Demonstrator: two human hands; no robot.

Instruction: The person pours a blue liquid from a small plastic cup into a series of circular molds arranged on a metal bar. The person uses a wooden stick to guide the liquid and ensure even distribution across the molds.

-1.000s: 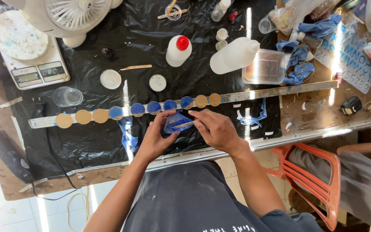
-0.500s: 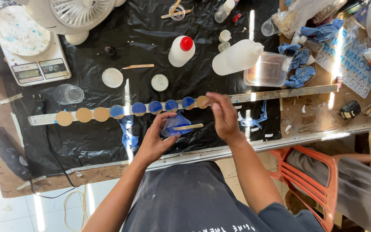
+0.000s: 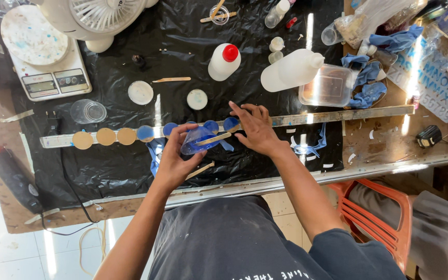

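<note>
My left hand [image 3: 175,158] holds a small clear cup of blue liquid [image 3: 195,141] with a wooden stir stick [image 3: 213,139] lying across its mouth. My right hand [image 3: 255,127] rests flat over the long metal rail [image 3: 338,115], its fingers spread on the discs there. Round discs line the rail: tan ones [image 3: 105,137] at the left and blue ones [image 3: 145,133] toward the middle. A second wooden stick [image 3: 200,169] lies on the black plastic sheet [image 3: 120,171] near my left wrist.
A digital scale [image 3: 53,83] with a speckled round plate and a white fan [image 3: 97,15] stand at the back left. White bottles [image 3: 224,61], a clear plastic tub [image 3: 330,85], blue rags [image 3: 369,88], a clear cup [image 3: 89,111] and a red-capped tool [image 3: 6,168] surround the work. An orange chair [image 3: 390,212] is at right.
My right hand has left the cup and stick and moved up onto the discs on the rail. My left hand keeps the cup, lifted slightly toward the rail.
</note>
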